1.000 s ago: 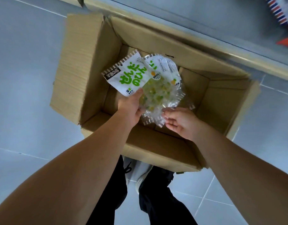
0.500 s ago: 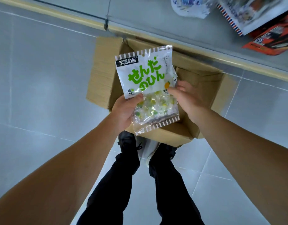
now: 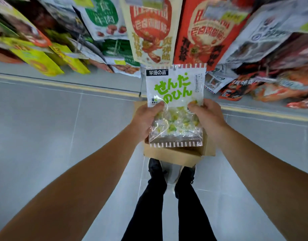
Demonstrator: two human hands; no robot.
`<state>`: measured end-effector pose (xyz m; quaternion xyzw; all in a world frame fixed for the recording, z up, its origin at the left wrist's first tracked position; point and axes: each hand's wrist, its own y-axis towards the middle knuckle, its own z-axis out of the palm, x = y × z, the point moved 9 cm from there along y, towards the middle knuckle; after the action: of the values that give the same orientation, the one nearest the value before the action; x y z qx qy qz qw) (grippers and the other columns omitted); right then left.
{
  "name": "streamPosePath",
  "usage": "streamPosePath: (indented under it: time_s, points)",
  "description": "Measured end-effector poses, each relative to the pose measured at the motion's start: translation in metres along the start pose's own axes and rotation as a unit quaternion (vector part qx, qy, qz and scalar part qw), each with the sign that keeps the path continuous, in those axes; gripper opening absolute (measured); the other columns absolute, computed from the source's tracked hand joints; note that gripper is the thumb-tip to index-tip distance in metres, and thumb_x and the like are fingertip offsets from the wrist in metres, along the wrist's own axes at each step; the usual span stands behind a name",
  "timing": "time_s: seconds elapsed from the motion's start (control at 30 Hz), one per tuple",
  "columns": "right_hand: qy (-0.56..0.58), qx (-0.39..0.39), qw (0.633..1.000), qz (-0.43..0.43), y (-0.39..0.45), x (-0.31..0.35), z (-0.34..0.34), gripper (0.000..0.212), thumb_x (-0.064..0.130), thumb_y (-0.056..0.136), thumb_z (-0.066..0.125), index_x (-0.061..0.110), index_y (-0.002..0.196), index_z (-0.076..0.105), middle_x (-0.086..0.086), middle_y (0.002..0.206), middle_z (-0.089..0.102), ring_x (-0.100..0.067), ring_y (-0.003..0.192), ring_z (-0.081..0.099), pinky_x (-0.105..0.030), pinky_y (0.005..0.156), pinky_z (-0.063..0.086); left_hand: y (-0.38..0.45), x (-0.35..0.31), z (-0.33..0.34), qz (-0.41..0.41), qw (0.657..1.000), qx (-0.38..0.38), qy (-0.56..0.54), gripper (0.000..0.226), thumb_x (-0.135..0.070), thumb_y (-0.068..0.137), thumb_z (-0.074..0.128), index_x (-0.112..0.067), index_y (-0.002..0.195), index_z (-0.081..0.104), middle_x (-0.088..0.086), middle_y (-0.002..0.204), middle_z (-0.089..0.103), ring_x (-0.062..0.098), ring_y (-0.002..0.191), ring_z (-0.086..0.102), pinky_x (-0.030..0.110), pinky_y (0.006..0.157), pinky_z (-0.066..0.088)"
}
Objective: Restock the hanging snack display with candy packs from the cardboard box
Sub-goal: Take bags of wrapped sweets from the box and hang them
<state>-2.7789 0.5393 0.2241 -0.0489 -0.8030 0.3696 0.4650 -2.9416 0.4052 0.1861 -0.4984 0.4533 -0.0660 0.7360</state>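
I hold the candy pack (image 3: 175, 101) upright in front of me with both hands. My left hand (image 3: 146, 121) grips its left edge: the thumb lies across the front, at the border between the white printed part and the clear part, and the other fingers are curled behind the pack, where I cannot see them. My right hand (image 3: 206, 117) grips the right edge at the same height, thumb on the front, the other fingers hidden behind. The two hands are apart, with the width of the pack between them.

The pack has green letters on white above and a clear window below, with small green and yellow candies inside. Its striped top edge is just under the hanging snack bags (image 3: 150, 30) of the display, and I cannot tell if it touches them. Directly below the pack stands the open cardboard box (image 3: 174, 154) on the grey tiled floor (image 3: 62, 127), close to my shoes (image 3: 156, 168).
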Motion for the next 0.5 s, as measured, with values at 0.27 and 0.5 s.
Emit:
streamPosePath:
  time_s: [0.27,0.5]
  points:
    - [0.053,-0.048,0.993,-0.089,-0.127,0.100,-0.074,0.017,0.026,0.082,0.072,0.020,0.098,0.071,0.003,0.085,0.074,-0.016,0.073,0.066,-0.031,0.066,0.053,-0.137,-0.099,0.038,0.099,0.993,0.055,0.039,0.024,-0.035,0.086,0.072,-0.016,0.098,0.066,0.000,0.099,0.072,0.015,0.074,0.062,0.025,0.058,0.043]
    - [0.054,-0.089,0.977,-0.186,-0.231,0.147,-0.151,0.015,0.023,0.084,0.070,0.017,0.097,0.068,-0.004,0.079,0.069,-0.014,0.062,0.057,-0.026,0.054,0.043,-0.250,-0.132,0.092,0.189,0.978,0.080,0.025,0.100,-0.054,0.060,0.081,-0.009,0.138,0.039,0.005,0.120,0.068,0.024,0.097,0.064,0.044,0.090,0.052]
